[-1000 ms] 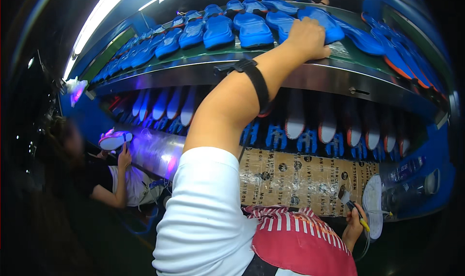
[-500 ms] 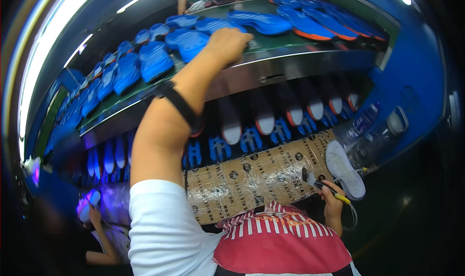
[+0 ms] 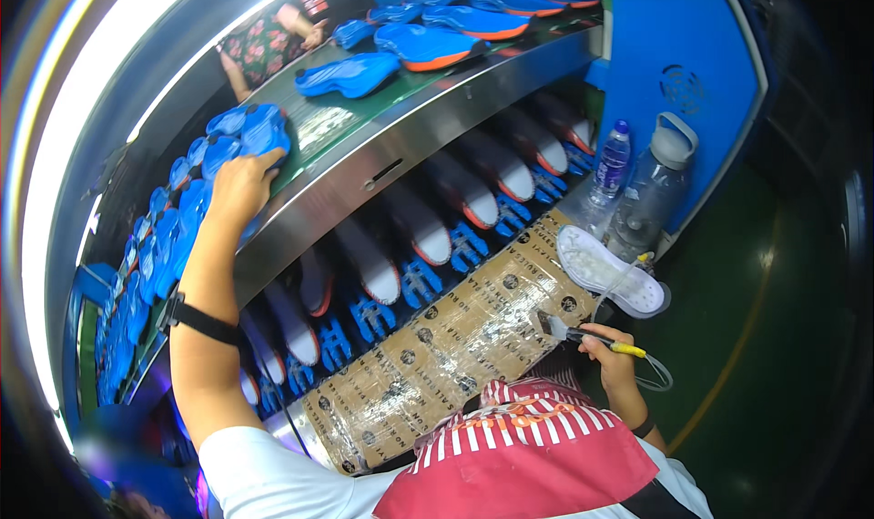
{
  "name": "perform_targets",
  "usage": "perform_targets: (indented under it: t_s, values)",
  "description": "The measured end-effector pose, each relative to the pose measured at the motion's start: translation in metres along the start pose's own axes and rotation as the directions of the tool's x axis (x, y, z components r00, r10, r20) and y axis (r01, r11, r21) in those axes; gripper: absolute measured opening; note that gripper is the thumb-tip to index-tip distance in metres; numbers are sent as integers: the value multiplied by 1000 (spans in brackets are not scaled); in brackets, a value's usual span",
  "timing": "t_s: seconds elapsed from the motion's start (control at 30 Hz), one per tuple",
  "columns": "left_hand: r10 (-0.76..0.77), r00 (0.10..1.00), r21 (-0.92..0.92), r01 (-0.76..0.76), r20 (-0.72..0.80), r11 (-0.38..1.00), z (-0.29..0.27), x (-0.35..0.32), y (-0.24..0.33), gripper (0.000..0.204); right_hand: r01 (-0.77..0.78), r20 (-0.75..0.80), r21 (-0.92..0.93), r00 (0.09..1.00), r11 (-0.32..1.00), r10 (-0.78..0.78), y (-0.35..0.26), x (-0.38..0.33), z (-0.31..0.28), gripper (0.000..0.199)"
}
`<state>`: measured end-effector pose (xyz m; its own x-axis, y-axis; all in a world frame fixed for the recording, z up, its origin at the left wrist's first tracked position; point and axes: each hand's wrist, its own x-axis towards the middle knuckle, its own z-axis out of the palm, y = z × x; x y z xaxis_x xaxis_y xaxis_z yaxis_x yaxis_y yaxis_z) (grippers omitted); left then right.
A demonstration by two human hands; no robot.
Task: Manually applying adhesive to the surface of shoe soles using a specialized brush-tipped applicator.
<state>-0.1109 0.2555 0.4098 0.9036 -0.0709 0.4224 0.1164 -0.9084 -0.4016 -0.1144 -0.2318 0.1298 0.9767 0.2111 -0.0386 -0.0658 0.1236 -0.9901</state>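
My left hand (image 3: 244,187) reaches up to the green conveyor belt (image 3: 332,123), fingers curled over a glossy blue shoe (image 3: 264,127) in a tight cluster of such shoes; part of the grip is hidden. In my right hand (image 3: 610,360) is a flat brush (image 3: 553,325) with a dark and yellow handle, its bristles just above the padded ledge. A thin tube or cable hangs in a loop from the handle. Near the brush, a white shoe sole (image 3: 610,269) with small holes lies tilted at the ledge's right end.
Tape-wrapped cardboard (image 3: 428,360) covers the ledge before me. Under the belt's metal edge (image 3: 364,187) stand dark shoes with white soles (image 3: 432,241). A purple bottle (image 3: 612,159) and a clear jug (image 3: 651,187) stand by the blue panel (image 3: 678,45). Across the belt is another person (image 3: 269,45).
My view has turned. My left hand has moved left along the belt onto the clustered blue shoes, and a gap shows on the belt to its right. The brush stays in my right hand.
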Motion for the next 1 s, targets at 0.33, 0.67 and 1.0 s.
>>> perform_targets:
  t_s: [0.33, 0.67, 1.0]
  values:
    - [-151, 980, -129, 134, -130, 983, 18, 46, 55, 54, -41, -62, 101, 997, 994, 47, 11, -3, -20, 25]
    - [-409, 907, -349, 354, -98, 868, 40, 171, 194, 98, 26, -77, 165, 997, 986, -14, -13, 0, -57, 25]
    - [-662, 748, -339, 614, -37, 713, 47, 205, 207, 101, -92, -91, 130, 990, 987, 104, -7, 1, -133, 22]
